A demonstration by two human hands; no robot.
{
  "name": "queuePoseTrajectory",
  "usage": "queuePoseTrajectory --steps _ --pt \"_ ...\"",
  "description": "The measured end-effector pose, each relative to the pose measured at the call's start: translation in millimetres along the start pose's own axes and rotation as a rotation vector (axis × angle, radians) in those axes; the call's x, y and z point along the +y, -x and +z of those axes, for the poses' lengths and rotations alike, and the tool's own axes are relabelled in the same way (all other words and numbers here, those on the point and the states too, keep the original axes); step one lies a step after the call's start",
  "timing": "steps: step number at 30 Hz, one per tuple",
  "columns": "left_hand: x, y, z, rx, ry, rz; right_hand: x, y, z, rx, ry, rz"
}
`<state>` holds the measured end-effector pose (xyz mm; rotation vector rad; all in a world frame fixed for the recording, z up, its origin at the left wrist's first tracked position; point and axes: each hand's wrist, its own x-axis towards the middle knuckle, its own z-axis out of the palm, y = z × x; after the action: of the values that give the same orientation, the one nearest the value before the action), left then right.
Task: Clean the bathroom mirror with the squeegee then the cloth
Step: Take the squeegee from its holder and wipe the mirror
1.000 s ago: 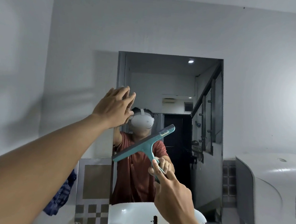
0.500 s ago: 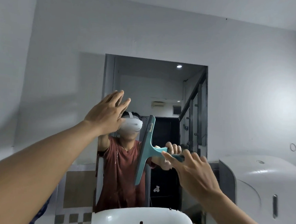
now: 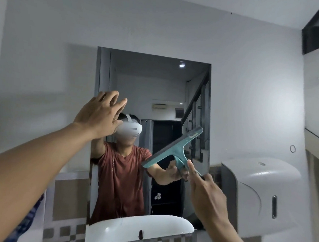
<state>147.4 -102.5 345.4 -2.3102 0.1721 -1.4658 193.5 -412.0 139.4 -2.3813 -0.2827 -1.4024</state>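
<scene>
teal squeegee [image 3: 173,148], blade tilted, on mirror [image 3: 153,94]

Left hand [image 3: 100,114] raised toward eleven o'clock, arm outstretched, fingers together, palm forward. Right hand [image 3: 206,192] extended toward one o'clock, fingers curled closed, index finger straight.

A white dispenser [image 3: 259,196] hangs beside checkered tiles [image 3: 67,235].

Teal squeegee [image 3: 173,149] tilted against mirror [image 3: 157,86]
</scene>
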Motion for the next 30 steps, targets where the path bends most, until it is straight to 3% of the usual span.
queuePoseTrajectory --steps 9,17,23,30 --pt "0.4 1.2 -0.4 0.007 0.01 0.005 -56.1 46.2 26.7 -0.155 -0.321 0.399" --pt "0.6 3.5 -0.6 -0.006 0.056 -0.017 -142.6 61.2 43.8 -0.199 -0.754 0.547" --pt "-0.2 1.7 -1.3 -0.019 0.053 -0.019 -196.1 72.4 47.9 -0.199 -0.861 0.501" --pt "2.7 2.1 1.4 -0.024 0.077 -0.046 -177.9 83.8 53.7 -0.273 -0.768 0.378"
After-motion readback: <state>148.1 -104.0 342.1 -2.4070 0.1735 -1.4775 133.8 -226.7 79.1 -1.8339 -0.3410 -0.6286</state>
